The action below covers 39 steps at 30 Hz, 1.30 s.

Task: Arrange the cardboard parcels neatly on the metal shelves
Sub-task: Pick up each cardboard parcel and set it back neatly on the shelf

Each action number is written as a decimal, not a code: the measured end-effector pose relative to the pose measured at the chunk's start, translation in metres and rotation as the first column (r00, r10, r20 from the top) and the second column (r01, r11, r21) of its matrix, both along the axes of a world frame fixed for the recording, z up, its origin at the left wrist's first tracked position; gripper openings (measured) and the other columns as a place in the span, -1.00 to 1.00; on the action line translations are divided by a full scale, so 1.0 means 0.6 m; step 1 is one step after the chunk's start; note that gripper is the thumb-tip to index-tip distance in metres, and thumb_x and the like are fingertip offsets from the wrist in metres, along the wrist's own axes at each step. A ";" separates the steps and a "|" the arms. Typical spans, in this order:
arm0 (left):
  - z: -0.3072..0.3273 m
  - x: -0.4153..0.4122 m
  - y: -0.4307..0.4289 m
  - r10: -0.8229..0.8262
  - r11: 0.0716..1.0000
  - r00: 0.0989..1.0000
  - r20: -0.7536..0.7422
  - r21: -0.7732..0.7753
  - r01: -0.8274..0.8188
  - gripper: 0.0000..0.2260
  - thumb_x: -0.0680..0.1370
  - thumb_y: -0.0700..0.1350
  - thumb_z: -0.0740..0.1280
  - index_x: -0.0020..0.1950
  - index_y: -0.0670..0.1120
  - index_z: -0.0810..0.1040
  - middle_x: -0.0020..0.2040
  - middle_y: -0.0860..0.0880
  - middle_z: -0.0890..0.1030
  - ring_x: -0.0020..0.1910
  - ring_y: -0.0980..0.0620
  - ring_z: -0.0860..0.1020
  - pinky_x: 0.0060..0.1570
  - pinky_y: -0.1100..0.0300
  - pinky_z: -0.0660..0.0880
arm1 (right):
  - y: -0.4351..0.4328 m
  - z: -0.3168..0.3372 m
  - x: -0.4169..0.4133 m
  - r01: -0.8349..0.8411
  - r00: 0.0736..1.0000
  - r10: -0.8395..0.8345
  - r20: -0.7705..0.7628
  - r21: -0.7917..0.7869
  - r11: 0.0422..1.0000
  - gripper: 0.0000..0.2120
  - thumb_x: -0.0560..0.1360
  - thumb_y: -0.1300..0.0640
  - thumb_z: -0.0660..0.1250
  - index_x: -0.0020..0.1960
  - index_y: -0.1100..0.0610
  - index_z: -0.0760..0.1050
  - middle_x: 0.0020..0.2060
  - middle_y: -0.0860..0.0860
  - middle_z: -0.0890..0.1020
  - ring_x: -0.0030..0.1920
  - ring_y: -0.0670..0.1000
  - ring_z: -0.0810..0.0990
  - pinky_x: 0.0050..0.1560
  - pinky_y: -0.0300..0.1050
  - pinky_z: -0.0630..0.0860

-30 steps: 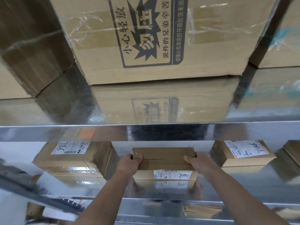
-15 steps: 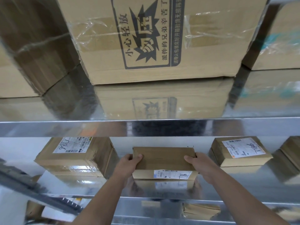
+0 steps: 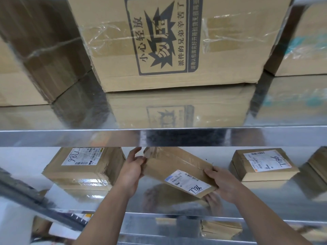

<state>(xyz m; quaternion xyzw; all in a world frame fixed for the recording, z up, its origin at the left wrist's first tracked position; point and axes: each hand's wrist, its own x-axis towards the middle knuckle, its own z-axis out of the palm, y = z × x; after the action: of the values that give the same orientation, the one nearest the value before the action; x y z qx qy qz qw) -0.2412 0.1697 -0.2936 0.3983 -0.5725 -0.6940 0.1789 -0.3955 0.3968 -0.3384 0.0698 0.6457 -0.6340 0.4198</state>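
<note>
A flat cardboard parcel (image 3: pixel 178 169) with a white label marked 7786 is lifted off the lower metal shelf (image 3: pixel 177 206) and tilted, its left end raised. My right hand (image 3: pixel 223 183) grips its near right corner, fingers curled under it. At the parcel's left end my left hand (image 3: pixel 132 167) touches the side with the fingers nearly straight. A taller labelled parcel (image 3: pixel 85 167) stands to the left on the same shelf, and a small labelled parcel (image 3: pixel 263 165) to the right.
The upper shelf (image 3: pixel 159 137) carries a large printed cardboard box (image 3: pixel 177 41) in the middle, with other boxes at left (image 3: pixel 26 50) and right (image 3: pixel 304 41). Another parcel's edge (image 3: pixel 318 163) shows at far right. More parcels (image 3: pixel 219 228) lie on a shelf below.
The flat parcel lay on the lower shelf between both hands; now it is lifted, turned and tilted. My left hand has loosened to nearly straight fingers, and my right hand has shifted to the near corner.
</note>
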 end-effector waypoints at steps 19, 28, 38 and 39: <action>0.066 -0.021 0.046 -0.144 0.990 0.972 -0.184 -0.039 0.139 -0.79 0.61 -0.17 0.37 0.23 -0.17 0.64 0.11 -0.13 0.72 0.03 0.01 0.68 0.05 0.06 0.54 | -0.032 0.010 0.035 -0.092 0.975 0.123 -0.183 0.170 0.981 -0.63 0.76 0.14 0.06 0.55 0.06 0.34 -0.13 0.11 0.64 -0.45 -0.10 0.62 -0.48 -0.25 0.49; 0.084 -0.039 0.080 -0.247 0.969 0.961 -0.125 -0.017 0.247 -0.59 0.43 0.10 0.48 0.24 -0.01 0.63 0.14 0.02 0.71 0.17 -0.01 0.61 0.36 -0.19 0.46 | -0.031 0.033 0.036 -0.133 0.972 0.155 -0.178 0.129 0.983 -0.62 0.71 0.17 0.20 0.50 -0.07 0.38 0.07 0.04 0.72 -0.05 0.04 0.72 -0.09 0.00 0.66; 0.091 -0.065 0.106 -0.279 0.960 0.956 -0.091 -0.034 0.277 -0.66 0.41 0.10 0.52 0.11 -0.01 0.67 -0.03 0.05 0.73 -0.07 0.14 0.64 0.15 -0.02 0.54 | -0.017 0.171 0.035 -0.136 0.967 0.116 -0.225 -0.076 0.988 -0.83 0.62 -0.04 0.33 0.07 0.03 0.62 0.07 0.08 0.66 0.08 0.08 0.62 0.16 0.38 0.58; 0.090 -0.066 0.107 -0.278 0.960 0.957 -0.086 -0.032 0.277 -0.76 0.49 0.03 0.50 0.10 -0.05 0.67 -0.06 0.04 0.73 -0.13 0.17 0.64 0.08 0.04 0.54 | -0.017 0.182 0.039 -0.160 0.961 0.140 -0.239 -0.063 0.985 -0.85 0.61 -0.04 0.35 0.04 0.02 0.63 0.01 0.03 0.67 0.04 0.05 0.62 0.14 0.38 0.59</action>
<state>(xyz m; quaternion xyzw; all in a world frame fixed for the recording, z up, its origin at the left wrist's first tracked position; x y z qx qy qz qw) -0.2809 0.2340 -0.2399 0.2809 -0.6208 -0.7238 0.1090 -0.3721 0.3868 -0.2290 -0.0717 0.6675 -0.6302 0.3902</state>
